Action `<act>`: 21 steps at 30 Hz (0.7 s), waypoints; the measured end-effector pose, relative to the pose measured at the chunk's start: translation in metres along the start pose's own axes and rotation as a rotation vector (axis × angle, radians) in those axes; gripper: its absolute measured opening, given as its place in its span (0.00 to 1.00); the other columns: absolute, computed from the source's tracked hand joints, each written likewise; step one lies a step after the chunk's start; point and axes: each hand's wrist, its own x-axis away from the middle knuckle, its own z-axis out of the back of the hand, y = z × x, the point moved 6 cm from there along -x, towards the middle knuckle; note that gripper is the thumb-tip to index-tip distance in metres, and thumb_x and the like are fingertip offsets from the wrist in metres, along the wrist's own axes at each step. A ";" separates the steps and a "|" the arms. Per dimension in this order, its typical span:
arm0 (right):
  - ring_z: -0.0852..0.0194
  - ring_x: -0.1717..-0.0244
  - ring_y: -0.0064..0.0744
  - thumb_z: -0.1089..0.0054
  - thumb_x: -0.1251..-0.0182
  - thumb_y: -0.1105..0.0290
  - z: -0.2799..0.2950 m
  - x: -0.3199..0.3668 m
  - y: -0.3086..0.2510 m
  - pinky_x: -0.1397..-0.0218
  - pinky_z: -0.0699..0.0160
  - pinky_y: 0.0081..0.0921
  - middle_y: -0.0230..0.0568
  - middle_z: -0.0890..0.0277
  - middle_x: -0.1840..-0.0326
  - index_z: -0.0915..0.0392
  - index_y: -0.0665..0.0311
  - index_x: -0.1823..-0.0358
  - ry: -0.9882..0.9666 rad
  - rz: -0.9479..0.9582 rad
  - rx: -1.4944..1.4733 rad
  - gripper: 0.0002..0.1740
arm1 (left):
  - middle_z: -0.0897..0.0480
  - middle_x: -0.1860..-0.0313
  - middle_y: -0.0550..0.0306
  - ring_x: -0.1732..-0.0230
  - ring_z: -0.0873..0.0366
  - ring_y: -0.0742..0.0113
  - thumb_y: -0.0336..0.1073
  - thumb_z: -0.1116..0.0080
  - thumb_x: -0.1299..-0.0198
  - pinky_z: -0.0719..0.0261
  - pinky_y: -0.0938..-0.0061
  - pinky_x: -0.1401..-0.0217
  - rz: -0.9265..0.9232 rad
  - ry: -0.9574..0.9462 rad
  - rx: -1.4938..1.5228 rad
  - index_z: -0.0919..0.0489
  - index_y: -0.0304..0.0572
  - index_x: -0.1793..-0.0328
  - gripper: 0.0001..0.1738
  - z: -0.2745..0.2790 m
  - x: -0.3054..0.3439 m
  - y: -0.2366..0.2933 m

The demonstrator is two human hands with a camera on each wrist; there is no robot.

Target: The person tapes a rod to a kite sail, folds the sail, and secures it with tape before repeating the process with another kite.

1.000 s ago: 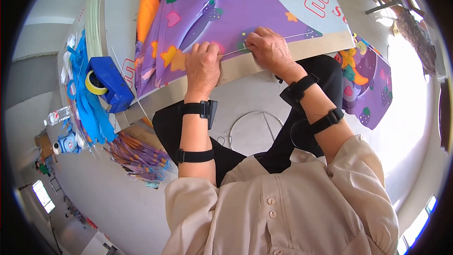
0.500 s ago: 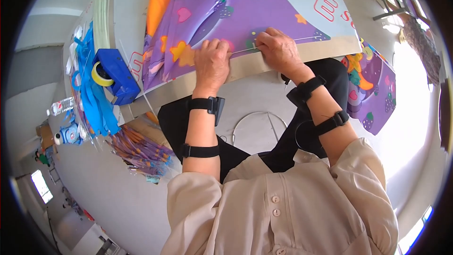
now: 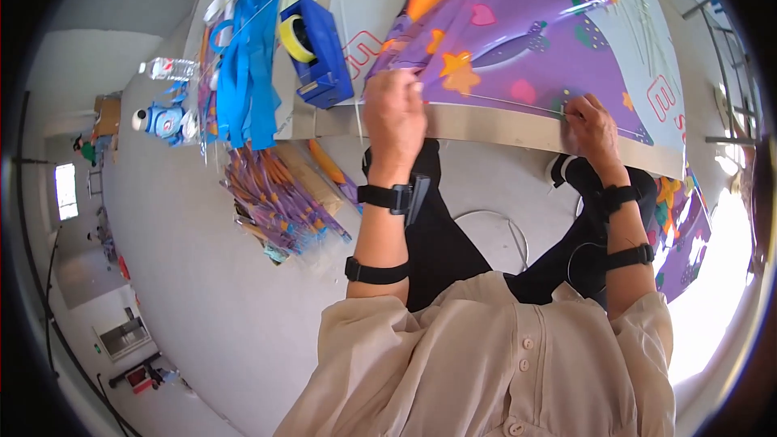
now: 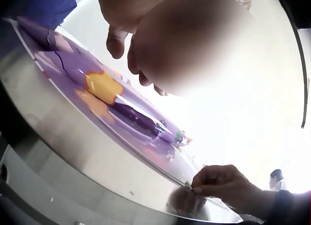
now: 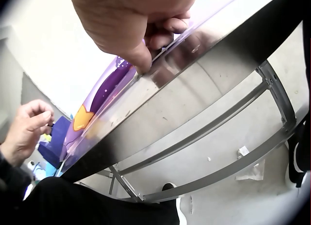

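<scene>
Pinching side: my right hand point(image 3: 592, 131) has thumb and curled fingers closed on the near edge of the purple printed sheet point(image 3: 558, 48), at the thin white rod point(image 3: 536, 107).
Rod's line: it runs left to right along the table's near edge, across my body, its left part pointing from my right hand toward my left.
Sheet's place: on the table point(image 3: 486, 129), spreading away from me, between and beyond my hands.
Left hand: mine point(image 3: 395, 117) hangs above the sheet's left end, apart from it, fingers loosely bent with a gap at the thumb; I see nothing in it.
Nearer hand: the blue tape dispenser point(image 3: 327, 61) stands just left of my left hand, well apart from my right; its yellow tape roll point(image 3: 298, 39) faces left.
In the way: gathered folds at the sheet's left end lie close to the dispenser; a thin pale strip point(image 3: 360, 123) crosses the table edge between dispenser and left hand.
Farther left: blue strips point(image 3: 251, 65) beside the dispenser, then a clear bottle point(image 3: 168, 69).
</scene>
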 end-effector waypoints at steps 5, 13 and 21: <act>0.30 0.75 0.34 0.40 0.49 0.74 0.015 -0.008 -0.023 0.70 0.32 0.28 0.38 0.29 0.71 0.25 0.64 0.68 0.105 -0.098 -0.124 0.07 | 0.20 0.72 0.46 0.69 0.21 0.52 0.30 0.43 0.46 0.26 0.65 0.63 0.579 0.030 -0.089 0.21 0.36 0.66 0.05 0.078 0.030 -0.104; 0.25 0.76 0.42 0.41 0.49 0.75 -0.063 -0.033 -0.149 0.69 0.28 0.31 0.46 0.25 0.78 0.25 0.68 0.73 -0.239 0.087 -0.408 0.04 | 0.18 0.71 0.44 0.66 0.20 0.48 0.37 0.39 0.49 0.24 0.62 0.61 0.868 -0.112 0.006 0.20 0.34 0.70 0.11 0.072 0.049 -0.142; 0.23 0.79 0.39 0.39 0.46 0.70 -0.157 -0.055 -0.237 0.69 0.25 0.33 0.51 0.23 0.79 0.21 0.73 0.75 -0.487 -0.195 -0.605 0.10 | 0.19 0.70 0.39 0.64 0.21 0.41 0.36 0.39 0.56 0.23 0.56 0.60 0.677 -0.386 -0.235 0.19 0.36 0.73 0.09 0.027 0.069 -0.136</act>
